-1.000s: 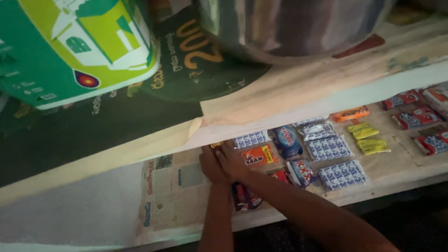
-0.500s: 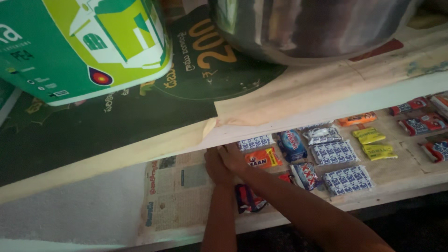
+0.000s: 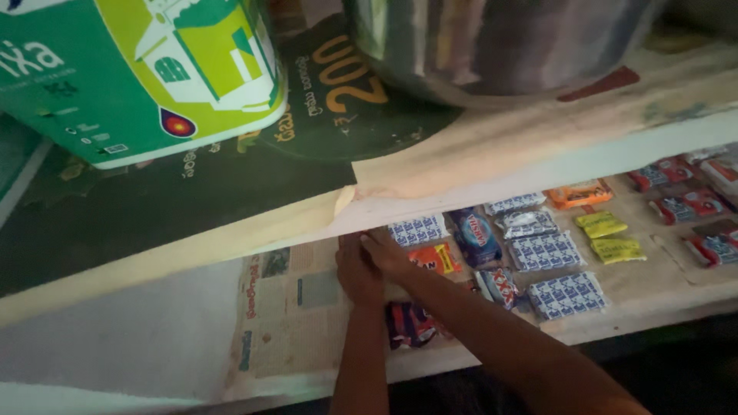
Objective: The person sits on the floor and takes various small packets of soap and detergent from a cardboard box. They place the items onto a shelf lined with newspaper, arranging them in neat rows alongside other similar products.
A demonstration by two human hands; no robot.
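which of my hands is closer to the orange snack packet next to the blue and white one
Right. Your right hand lies at the left edge of the orange packet, seemingly touching it. Your left hand rests on the newspaper just beyond, farther left.

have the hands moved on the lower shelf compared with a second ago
No. Both hands, left and right, rest at the same spot, between the newspaper lining and the orange packet. The slight shift in the frame comes from the camera.
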